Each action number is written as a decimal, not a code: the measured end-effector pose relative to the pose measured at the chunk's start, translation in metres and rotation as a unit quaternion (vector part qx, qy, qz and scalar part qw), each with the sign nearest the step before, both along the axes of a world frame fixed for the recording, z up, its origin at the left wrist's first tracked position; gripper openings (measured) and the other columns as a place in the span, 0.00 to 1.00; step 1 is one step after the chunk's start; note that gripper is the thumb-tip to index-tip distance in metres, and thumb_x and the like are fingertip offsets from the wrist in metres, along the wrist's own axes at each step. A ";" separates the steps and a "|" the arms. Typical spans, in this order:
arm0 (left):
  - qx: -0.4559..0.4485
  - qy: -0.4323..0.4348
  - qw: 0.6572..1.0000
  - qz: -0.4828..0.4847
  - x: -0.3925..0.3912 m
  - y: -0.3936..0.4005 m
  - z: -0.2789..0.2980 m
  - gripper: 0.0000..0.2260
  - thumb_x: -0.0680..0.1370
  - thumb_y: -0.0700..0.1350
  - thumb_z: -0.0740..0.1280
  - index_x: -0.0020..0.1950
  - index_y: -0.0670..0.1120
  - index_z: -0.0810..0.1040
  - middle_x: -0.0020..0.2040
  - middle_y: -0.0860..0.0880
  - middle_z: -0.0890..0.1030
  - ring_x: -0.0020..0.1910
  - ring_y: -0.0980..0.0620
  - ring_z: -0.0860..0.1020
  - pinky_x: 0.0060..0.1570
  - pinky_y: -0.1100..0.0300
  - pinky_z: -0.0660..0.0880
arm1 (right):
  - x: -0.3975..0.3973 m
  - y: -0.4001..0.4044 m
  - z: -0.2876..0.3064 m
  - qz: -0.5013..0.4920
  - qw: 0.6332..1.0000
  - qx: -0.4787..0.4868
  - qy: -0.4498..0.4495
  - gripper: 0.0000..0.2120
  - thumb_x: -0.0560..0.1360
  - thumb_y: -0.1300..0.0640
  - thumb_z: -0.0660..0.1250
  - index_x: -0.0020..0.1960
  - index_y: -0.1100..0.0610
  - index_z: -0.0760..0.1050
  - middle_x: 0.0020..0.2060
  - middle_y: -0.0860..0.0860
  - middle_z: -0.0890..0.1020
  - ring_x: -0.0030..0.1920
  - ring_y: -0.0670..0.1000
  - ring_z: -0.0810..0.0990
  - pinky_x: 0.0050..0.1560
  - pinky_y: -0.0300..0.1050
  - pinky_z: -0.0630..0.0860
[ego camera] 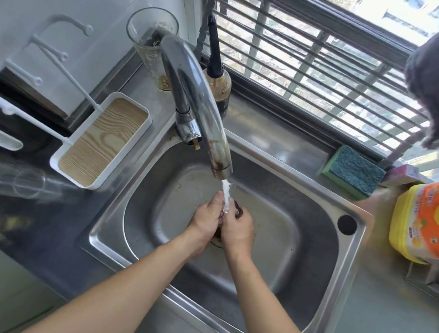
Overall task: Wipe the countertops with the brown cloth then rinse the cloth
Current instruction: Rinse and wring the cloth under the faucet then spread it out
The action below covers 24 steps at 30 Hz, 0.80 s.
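Brown cloth [237, 211] sits bunched between your left hand [205, 218] and right hand [238, 229], both curled around it, held over the sink [321, 254] drain under the tap [193, 100] stream so water [226, 197] soaks through.

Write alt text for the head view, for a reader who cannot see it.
Both hands, left hand and right hand, squeeze a bunched brown cloth under running water from the faucet over a steel sink. A green sponge sits on the window ledge.
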<state>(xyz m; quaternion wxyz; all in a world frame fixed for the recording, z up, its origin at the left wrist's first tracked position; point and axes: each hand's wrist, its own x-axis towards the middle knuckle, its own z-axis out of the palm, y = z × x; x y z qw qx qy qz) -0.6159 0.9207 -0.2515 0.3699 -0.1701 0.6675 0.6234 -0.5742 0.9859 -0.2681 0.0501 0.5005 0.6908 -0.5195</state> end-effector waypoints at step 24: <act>-0.053 -0.092 0.993 0.056 -0.001 0.003 -0.012 0.23 0.82 0.59 0.60 0.35 0.46 0.82 0.32 0.53 0.83 0.33 0.57 0.80 0.31 0.64 0.74 | 0.000 -0.019 0.009 -0.017 0.999 -0.022 0.030 0.22 0.78 0.39 0.59 0.55 0.57 0.76 0.53 0.57 0.84 0.57 0.60 0.80 0.58 0.54 0.75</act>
